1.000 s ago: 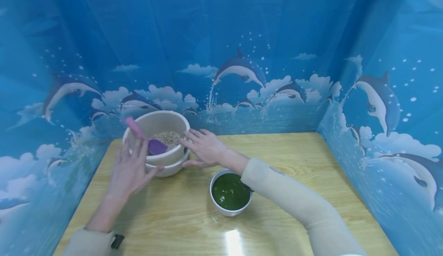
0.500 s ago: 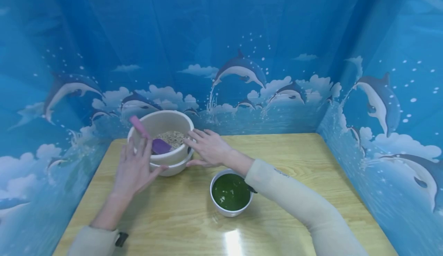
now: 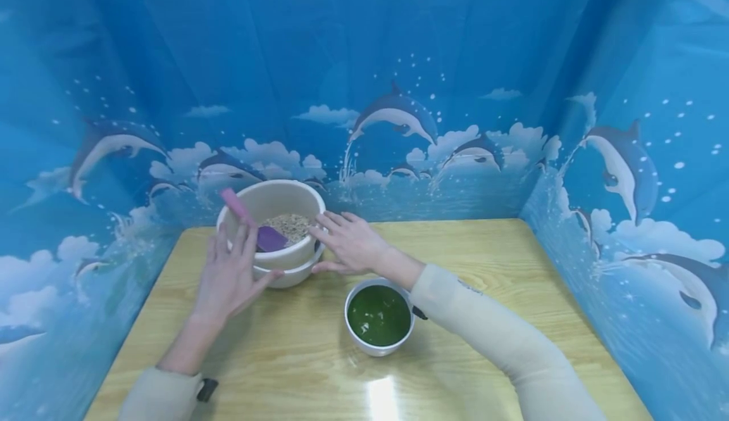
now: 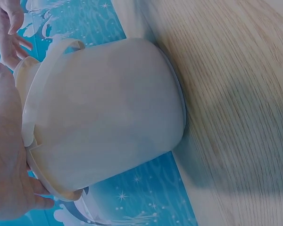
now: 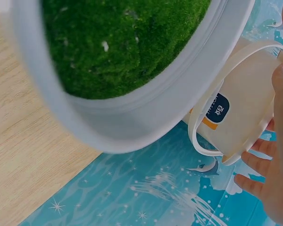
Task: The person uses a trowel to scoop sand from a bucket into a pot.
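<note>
A cream bucket [image 3: 285, 259] with its carrying handle [image 4: 47, 70] lowered stands at the back left of the table. Inside lie grainy, light-brown bits [image 3: 292, 226] and a purple scoop [image 3: 271, 238], whose pink handle [image 3: 235, 202] leans on the rim. My left hand [image 3: 230, 272] touches the bucket's left front side, fingers extended up at the rim and thumb spread along the front. At the right side my right hand [image 3: 353, 244] rests its straight fingers against the rim. The right wrist view shows a dark label [image 5: 218, 109] on the bucket wall.
A white tub [image 3: 373, 349] of green stuff [image 3: 378, 315] stands at the middle of the wooden table [image 3: 484, 263], close below my right wrist. Blue dolphin-print sheeting [image 3: 364, 123] rises along the back and both sides, right behind the bucket.
The bucket has shifted slightly to the right with the scoop in it, and both hands have moved along with it. The white tub has stayed in place.
</note>
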Motion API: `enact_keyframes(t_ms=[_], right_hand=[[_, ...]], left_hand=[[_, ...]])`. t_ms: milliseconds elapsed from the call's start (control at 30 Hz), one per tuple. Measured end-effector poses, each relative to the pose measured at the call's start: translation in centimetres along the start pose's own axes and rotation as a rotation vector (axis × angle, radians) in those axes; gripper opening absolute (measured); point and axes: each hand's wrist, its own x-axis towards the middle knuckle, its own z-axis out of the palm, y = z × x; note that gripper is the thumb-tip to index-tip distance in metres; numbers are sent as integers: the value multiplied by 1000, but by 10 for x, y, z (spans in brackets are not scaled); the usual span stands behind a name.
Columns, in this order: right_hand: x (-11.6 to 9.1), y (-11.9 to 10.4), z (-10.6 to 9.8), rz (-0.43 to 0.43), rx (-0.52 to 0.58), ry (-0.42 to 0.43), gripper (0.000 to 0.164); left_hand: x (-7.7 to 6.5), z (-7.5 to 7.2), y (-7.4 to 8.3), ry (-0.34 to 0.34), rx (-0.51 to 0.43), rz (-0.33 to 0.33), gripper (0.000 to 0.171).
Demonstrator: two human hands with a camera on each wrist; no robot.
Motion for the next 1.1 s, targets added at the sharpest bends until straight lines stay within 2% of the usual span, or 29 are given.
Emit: enact_keyframes(t_ms=[167, 733, 1100], right_hand=[[-4, 2, 1, 5, 8, 3, 94], [-20, 11, 7, 31, 27, 11, 94], [-30, 17, 10, 31, 33, 20, 94]], left_hand=[[3, 1, 5, -25, -10, -11, 119], [12, 9, 22, -16, -40, -17, 120], [16, 12, 31, -39, -57, -24, 120]])
